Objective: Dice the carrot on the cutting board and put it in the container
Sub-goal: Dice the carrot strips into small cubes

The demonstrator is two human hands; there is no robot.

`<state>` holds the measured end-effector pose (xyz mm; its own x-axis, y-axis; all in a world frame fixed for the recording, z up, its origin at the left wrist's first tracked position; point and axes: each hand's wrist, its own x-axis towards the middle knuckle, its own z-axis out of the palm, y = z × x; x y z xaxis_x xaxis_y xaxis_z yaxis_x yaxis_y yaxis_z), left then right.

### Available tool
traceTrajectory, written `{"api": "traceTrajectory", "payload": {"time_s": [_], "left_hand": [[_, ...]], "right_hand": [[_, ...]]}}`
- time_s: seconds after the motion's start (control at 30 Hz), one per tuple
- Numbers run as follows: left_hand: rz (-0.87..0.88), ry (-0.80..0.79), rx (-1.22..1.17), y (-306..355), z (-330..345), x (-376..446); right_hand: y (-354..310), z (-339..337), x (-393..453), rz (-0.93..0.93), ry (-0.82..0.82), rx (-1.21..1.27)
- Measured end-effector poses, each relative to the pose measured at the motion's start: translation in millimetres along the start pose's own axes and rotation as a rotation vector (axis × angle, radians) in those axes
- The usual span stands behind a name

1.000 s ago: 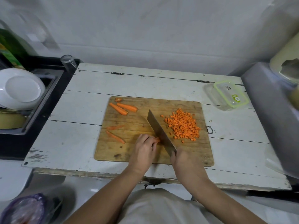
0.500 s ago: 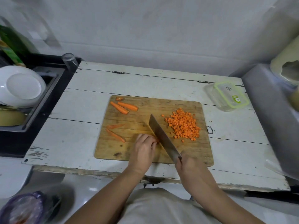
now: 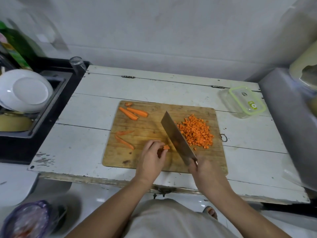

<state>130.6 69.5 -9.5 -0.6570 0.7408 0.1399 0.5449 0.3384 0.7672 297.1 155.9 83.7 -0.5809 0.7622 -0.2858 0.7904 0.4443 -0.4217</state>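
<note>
On the board (image 3: 147, 158), the left hand (image 3: 151, 158) pinches a short carrot stub (image 3: 166, 147), its cut end pointing right toward the cleaver (image 3: 177, 138). The right hand (image 3: 204, 170) grips the handle; the blade runs diagonally, tip away, beside the dice (image 3: 195, 132).

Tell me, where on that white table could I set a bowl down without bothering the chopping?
Bare table runs along the back, between the cutting board and the wall, and on the left between board and sink. The right side is tighter: the container sits there. The board is crowded with diced carrot, carrot sticks, the knife and both hands.
</note>
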Motion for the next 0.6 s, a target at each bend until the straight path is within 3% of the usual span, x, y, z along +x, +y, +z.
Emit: {"api": "traceTrajectory", "payload": {"time_s": [0.17, 0.27, 0.6], "left_hand": [[-0.358, -0.105, 0.055, 15.1, -12.9, 10.2], [-0.64, -0.182, -0.114, 19.5, -10.3, 27.5], [-0.861, -0.178, -0.454, 26.6, -3.0, 43.0]], "right_hand": [[-6.4, -0.5, -11.1, -0.01, -0.026, -0.025], [-9.8, 4.4, -12.8, -0.018, -0.041, -0.072], [-32.9, 19.5, 13.4, -0.006, -0.057, -0.137]]}}
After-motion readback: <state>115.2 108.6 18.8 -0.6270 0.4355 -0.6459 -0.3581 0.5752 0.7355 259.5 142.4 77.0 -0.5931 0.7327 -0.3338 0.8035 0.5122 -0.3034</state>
